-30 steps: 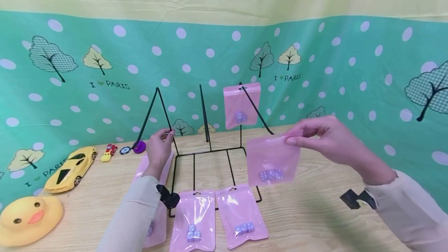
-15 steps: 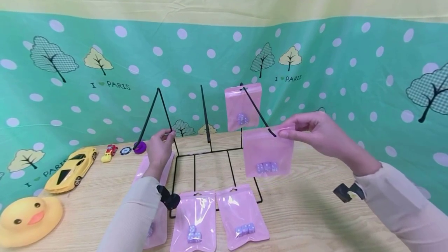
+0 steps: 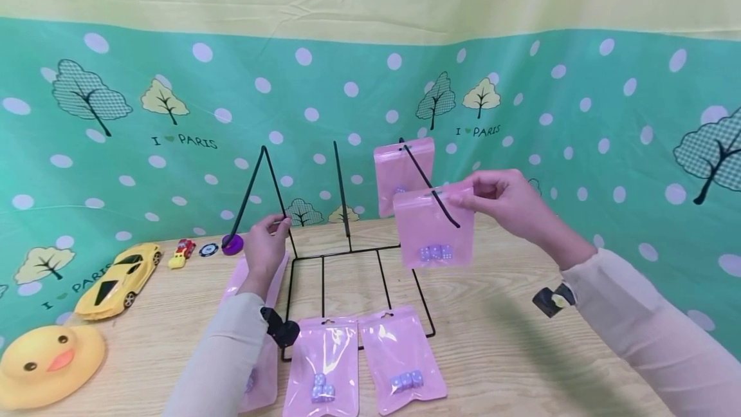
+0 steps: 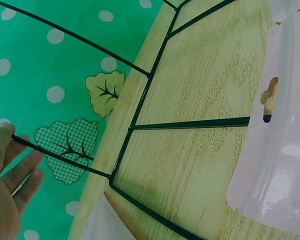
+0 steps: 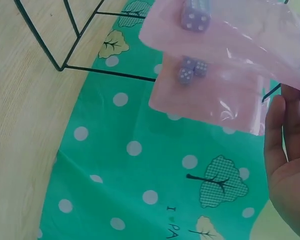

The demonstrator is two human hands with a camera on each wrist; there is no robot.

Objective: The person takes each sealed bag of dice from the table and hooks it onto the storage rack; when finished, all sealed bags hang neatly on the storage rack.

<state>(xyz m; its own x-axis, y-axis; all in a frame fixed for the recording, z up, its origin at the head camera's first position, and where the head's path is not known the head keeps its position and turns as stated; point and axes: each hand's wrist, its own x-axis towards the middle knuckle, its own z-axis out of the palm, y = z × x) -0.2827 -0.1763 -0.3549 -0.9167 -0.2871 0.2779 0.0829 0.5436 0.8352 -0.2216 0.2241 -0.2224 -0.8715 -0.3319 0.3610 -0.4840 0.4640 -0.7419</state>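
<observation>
1. Right hand (image 3: 503, 201): grip narrow, pinching the top right corner of a pink zip bag (image 3: 425, 227) with three dice.
2. That bag is up off the desk (image 3: 480, 365), over the rack's right side. Right prong (image 3: 446, 210) looks threaded through its hang hole, tip in front of the bag.
3. Second dice bag (image 3: 390, 172) hangs farther back on the same prong, near the bend; front bag overlaps it in head view.
4. Left hand (image 3: 266, 246): grip narrow, thumb side holding the left upright of the black wire rack (image 3: 323, 288); other fingers off the wire.
5. Rack base: back bar near the desk's back edge, front bar partly under the middle flat bag (image 3: 322, 362) and right flat bag (image 3: 403, 359).
6. Left forearm crosses over the left flat bag (image 3: 263, 372), partly hiding it. Right forearm is over the desk's right side, well apart from the base.
7. Desk's left edge side: rubber duck (image 3: 52, 365), yellow sports car (image 3: 118, 282). Back edge: red-and-yellow toy car (image 3: 182, 253), poker chip (image 3: 208, 249), purple disc (image 3: 233, 244).
</observation>
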